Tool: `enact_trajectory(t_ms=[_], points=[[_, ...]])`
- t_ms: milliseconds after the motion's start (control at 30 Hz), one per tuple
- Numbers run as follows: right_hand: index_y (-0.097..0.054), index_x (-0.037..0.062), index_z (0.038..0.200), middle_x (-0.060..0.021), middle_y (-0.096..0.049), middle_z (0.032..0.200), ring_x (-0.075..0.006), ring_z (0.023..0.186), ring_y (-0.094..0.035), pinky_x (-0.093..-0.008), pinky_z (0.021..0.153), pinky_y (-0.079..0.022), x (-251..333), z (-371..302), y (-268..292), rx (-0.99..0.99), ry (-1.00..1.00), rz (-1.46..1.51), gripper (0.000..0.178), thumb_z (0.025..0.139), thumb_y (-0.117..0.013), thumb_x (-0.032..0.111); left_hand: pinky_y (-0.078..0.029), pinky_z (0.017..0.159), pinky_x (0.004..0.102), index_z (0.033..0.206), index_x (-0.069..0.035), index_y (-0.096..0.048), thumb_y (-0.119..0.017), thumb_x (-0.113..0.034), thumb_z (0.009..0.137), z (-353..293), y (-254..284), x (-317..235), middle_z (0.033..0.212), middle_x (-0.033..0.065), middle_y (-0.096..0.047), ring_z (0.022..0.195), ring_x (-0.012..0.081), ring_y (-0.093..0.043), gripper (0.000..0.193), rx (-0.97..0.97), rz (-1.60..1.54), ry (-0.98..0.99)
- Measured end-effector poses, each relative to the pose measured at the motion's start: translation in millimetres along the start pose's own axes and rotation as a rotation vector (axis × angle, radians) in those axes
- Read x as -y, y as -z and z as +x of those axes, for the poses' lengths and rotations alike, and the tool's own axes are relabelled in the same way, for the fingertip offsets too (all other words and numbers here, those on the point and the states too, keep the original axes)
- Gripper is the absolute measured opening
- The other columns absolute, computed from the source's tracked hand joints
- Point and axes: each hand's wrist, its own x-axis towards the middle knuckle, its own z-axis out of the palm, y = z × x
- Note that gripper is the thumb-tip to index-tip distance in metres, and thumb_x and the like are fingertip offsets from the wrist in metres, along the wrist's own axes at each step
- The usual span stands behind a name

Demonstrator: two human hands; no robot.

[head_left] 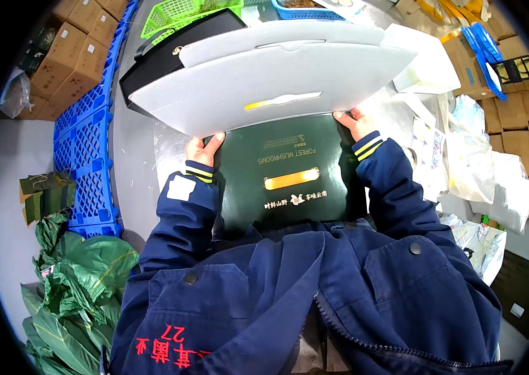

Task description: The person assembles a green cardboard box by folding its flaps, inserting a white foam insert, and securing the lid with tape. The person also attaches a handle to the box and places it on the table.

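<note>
A glossy dark green cardboard box (pixel 289 153) with an orange strip handle and pale print lies against my front. Its large white inner flap (pixel 277 81) stands raised at the far side, with a slot cut through it. My left hand (pixel 204 150) grips the green panel's far left corner, thumb on top. At the far right corner my right hand (pixel 356 124) holds the same panel, its thumb also on the face. The other fingers of both hands are partly hidden behind the cardboard.
Behind the flap are a black box (pixel 174 53), a green basket (pixel 180 15) and a blue basket (pixel 308 12). Blue plastic pallets (pixel 83 144) stand at the left, near green bags (pixel 83 269). Plastic bags (pixel 470 165) and stacked cartons (pixel 514 115) are on the right.
</note>
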Motion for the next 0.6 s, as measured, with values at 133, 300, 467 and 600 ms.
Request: enact_trajectory(t_ms=[133, 300, 467, 600], points=[[-0.062, 0.0026, 0.106, -0.0073, -0.061, 0.107, -0.0156, 0.102, -0.055, -0.0271, 0.09, -0.041, 1, -6, 11, 0.161, 0.32, -0.115, 0.027, 0.079, -0.064, -0.001, -0.042, 0.092, 0.0311, 0.104, -0.001, -0.061, -0.07, -0.003, 0.075, 3, 12, 9, 0.108, 0.0096, -0.06, 0.104, 0.0191, -0.055, 0.03, 0.128, 0.079, -0.262], [-0.065, 0.0061, 0.105, -0.0103, -0.053, 0.124, -0.0222, 0.117, -0.049, -0.0315, 0.102, -0.036, 10, -25, 18, 0.208, 0.396, -0.345, 0.032, 0.074, -0.067, 0.001, -0.039, 0.098, 0.0327, 0.101, -0.005, -0.066, -0.066, -0.002, 0.075, 3, 20, -8, 0.112, 0.0108, -0.059, 0.112, 0.0251, -0.053, 0.027, 0.332, 0.327, -0.376], [-0.058, 0.0113, 0.121, -0.0112, -0.048, 0.133, -0.0272, 0.128, -0.038, -0.0357, 0.106, -0.031, 30, -33, 28, 0.325, 0.439, -0.846, 0.038, 0.083, -0.056, 0.007, -0.024, 0.108, 0.0427, 0.114, -0.015, -0.063, -0.046, 0.004, 0.085, 11, 38, -22, 0.126, 0.0056, -0.054, 0.128, 0.0247, -0.04, 0.039, 0.524, 0.721, -0.352], [-0.045, 0.0194, 0.133, -0.005, -0.04, 0.14, -0.0284, 0.132, -0.032, -0.0456, 0.105, -0.029, 45, -44, 33, 0.44, 0.512, -1.376, 0.055, 0.082, -0.047, -0.002, -0.013, 0.108, 0.0565, 0.119, -0.019, -0.059, -0.051, -0.012, 0.084, 13, 37, -62, 0.13, 0.0086, -0.051, 0.132, 0.0288, -0.033, 0.037, 0.714, 1.119, -0.332]])
